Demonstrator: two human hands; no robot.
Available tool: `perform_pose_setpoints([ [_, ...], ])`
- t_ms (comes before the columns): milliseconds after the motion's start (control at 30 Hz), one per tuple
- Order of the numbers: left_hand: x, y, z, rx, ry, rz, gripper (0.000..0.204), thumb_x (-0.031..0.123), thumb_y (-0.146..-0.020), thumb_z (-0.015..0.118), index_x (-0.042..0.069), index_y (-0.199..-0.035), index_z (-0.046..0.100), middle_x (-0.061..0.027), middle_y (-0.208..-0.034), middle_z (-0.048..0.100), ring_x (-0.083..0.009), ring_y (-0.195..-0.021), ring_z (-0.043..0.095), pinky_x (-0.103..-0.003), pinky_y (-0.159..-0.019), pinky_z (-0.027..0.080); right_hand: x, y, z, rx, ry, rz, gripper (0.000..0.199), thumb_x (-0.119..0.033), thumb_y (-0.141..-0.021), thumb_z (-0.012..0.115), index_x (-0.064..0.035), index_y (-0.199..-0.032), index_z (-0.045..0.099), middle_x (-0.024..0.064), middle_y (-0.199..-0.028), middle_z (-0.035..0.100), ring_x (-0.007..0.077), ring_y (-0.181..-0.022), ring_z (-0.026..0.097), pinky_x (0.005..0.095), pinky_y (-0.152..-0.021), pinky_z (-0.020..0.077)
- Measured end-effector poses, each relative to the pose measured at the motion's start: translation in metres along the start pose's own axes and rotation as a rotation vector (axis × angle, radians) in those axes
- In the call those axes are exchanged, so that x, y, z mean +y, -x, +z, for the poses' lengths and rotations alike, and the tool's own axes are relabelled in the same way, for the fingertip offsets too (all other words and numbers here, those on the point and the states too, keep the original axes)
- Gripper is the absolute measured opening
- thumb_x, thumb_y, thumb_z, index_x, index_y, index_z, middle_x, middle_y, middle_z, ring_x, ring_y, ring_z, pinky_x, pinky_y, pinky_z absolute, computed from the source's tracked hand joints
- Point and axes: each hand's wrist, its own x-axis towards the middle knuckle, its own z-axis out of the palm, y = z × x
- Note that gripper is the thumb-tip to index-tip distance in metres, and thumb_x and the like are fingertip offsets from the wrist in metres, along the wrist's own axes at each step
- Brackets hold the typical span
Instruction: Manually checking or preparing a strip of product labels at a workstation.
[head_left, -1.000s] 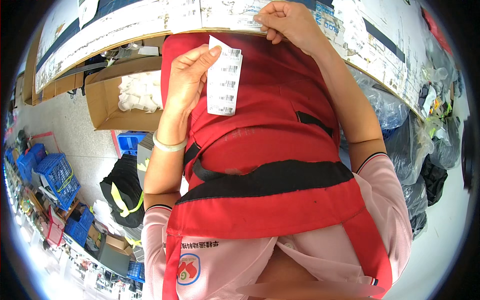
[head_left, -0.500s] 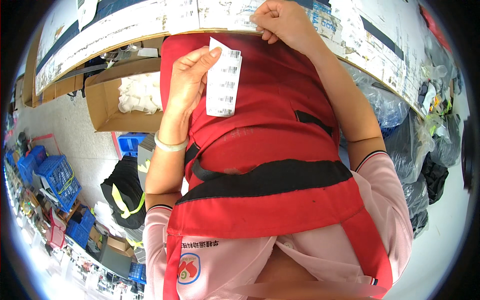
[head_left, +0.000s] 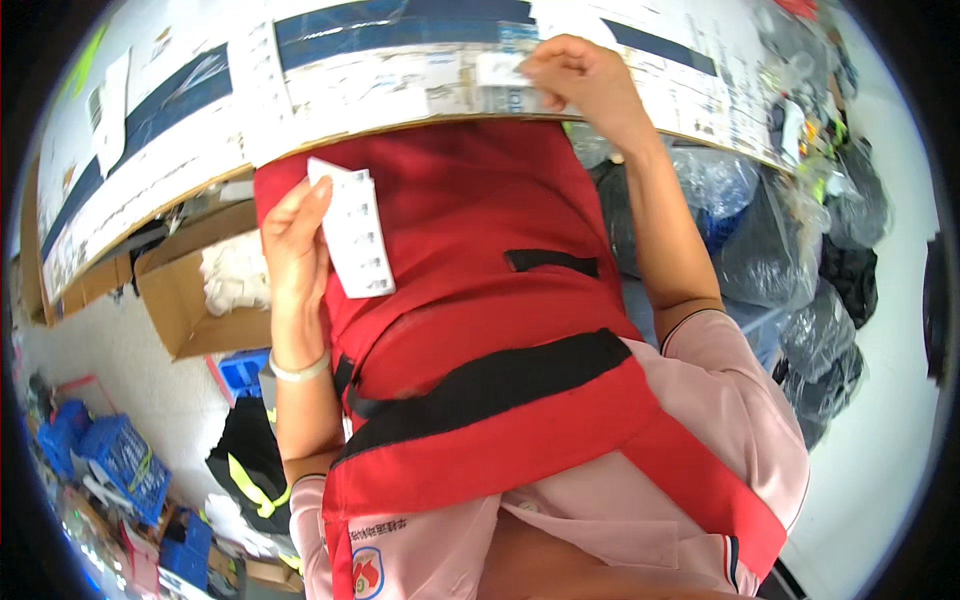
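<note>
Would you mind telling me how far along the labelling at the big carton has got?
Done: the carton already carries several printed labels along its top face. In hand: the right hand presses a small white label onto that face near the edge, while the left hand holds the label sheet upright beside the red apron. Left: the sheet appears to carry more labels, so more may follow.

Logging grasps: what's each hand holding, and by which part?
Left hand pinches the white label strip by its left edge. Right hand pinches a small label at its right end.
</note>
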Motion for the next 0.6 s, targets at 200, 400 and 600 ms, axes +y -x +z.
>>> perform_pose_setpoints([
  [200, 0.005, -0.012, 0.017, -0.037, -0.008, 0.012, 0.017, 0.013, -0.091, 0.061, -0.001, -0.1, 0.066, -0.0078, -0.091, 0.069, -0.0125, -0.078, 0.066, -0.025, -0.072, 0.053, 0.075, 0.0, -0.093, 0.33, 0.27, 0.076, 0.023, -0.027, -0.081, 0.073, -0.0065, -0.085, 0.064, -0.0003, -0.072, 0.062, 0.0065, -0.06, 0.057, 0.0218, -0.054, 0.0454],
  [400, 0.005, -0.009, 0.022, -0.043, -0.042, 0.03, 0.017, 0.01, -0.09, 0.061, -0.003, -0.101, 0.066, -0.007, -0.089, 0.069, -0.0101, -0.076, 0.064, -0.023, -0.069, 0.05, 0.06, 0.002, -0.075, 0.494, 0.818, 0.085, 0.05, -0.044, -0.073, 0.075, -0.0089, -0.105, 0.061, 0.0046, -0.075, 0.063, 0.0198, -0.073, 0.063, 0.034, -0.066, 0.0489],
  [600, 0.007, -0.001, 0.034, -0.03, -0.131, 0.094, 0.012, 0.011, -0.089, 0.064, 0.001, -0.094, 0.07, 0.0009, -0.083, 0.065, -0.0052, -0.073, 0.057, -0.02, -0.066, 0.045, -0.017, 0.033, 0.057, -0.025, -0.125, -0.002, 0.019, -0.019, -0.089, 0.065, -0.003, -0.098, 0.067, 0.0001, -0.079, 0.064, 0.0051, -0.063, 0.055, 0.0196, -0.057, 0.0458],
])
